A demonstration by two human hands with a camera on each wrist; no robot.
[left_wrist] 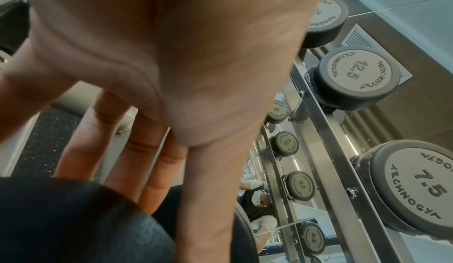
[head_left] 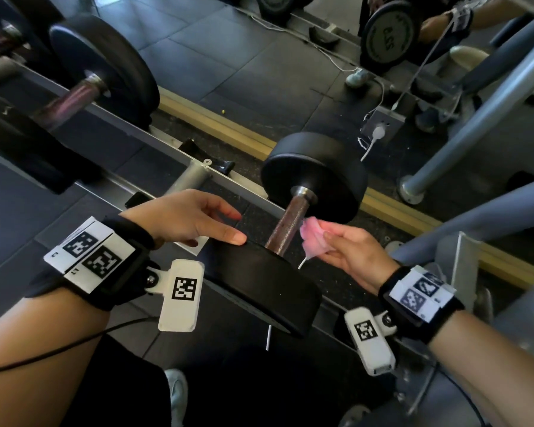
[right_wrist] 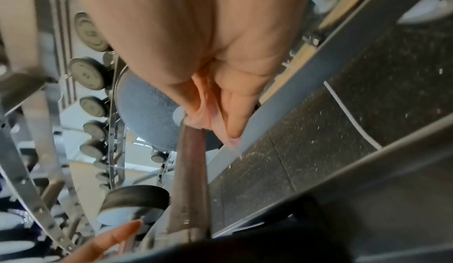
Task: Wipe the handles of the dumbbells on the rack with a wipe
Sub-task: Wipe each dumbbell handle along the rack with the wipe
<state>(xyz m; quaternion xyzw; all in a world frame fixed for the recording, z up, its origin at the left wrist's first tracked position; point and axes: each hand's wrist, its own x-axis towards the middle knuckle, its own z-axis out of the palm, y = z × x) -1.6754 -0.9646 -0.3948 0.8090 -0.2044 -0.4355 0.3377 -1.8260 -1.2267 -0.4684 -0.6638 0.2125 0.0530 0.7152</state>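
A black dumbbell (head_left: pixel 315 177) lies across the rack rails, its knurled brownish handle (head_left: pixel 287 224) running between the two heads. My right hand (head_left: pixel 349 251) pinches a crumpled pink wipe (head_left: pixel 313 238) against the handle's right side; in the right wrist view the wipe (right_wrist: pixel 208 112) meets the handle (right_wrist: pixel 191 170) close to the far head. My left hand (head_left: pixel 195 220) hovers with relaxed fingers, its thumb tip touching the top of the near head (head_left: pixel 259 285). In the left wrist view the left hand's fingers (left_wrist: pixel 144 151) spread over the near head (left_wrist: pixel 73 222).
A second dumbbell (head_left: pixel 102 69) rests on the rack at upper left. The steel rack rail (head_left: pixel 173 155) runs diagonally under both. A mirror behind shows more numbered dumbbells (left_wrist: pixel 360 75). A grey post (head_left: pixel 463 118) and a white cable (head_left: pixel 370 146) stand at right.
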